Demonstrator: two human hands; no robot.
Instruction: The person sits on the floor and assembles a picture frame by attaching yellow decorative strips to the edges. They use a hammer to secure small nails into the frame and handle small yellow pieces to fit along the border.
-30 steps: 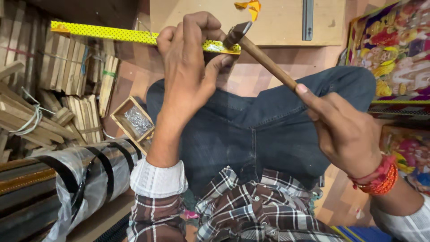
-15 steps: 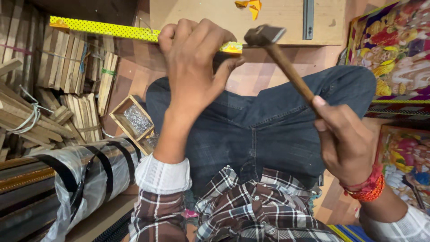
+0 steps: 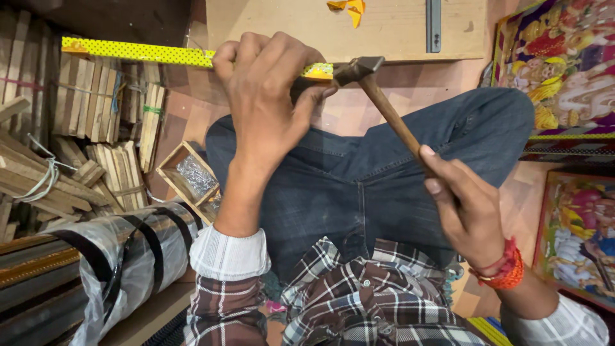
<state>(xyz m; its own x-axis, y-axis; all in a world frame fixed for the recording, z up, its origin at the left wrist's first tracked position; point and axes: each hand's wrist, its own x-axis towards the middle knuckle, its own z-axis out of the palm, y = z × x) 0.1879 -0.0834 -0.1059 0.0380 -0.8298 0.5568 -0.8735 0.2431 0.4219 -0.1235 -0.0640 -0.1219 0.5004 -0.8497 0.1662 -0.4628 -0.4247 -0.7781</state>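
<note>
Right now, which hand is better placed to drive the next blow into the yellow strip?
The right hand: it grips the hammer, whose head sits at the strip's end. The left hand is wrapped around the yellow strip, steadying it.

Reddish-brown floor (image 3: 186, 115) underneath, smooth and a bit dusty. At the top, a flat pale wooden board (image 3: 397, 29) with a grey metal strip (image 3: 434, 25) and a scrap of yellow paper (image 3: 349, 8). On the left, lots of wooden sticks in tied bundles (image 3: 96, 96), stacked side by side. Near them, a little wooden box (image 3: 190, 174) full of shiny bits. Lower left, long pieces wrapped in clear plastic with black tape (image 3: 122, 250). On the right, bright colourful pictures (image 3: 564, 64) in frames, one above another. Soft, even light everywhere
</note>
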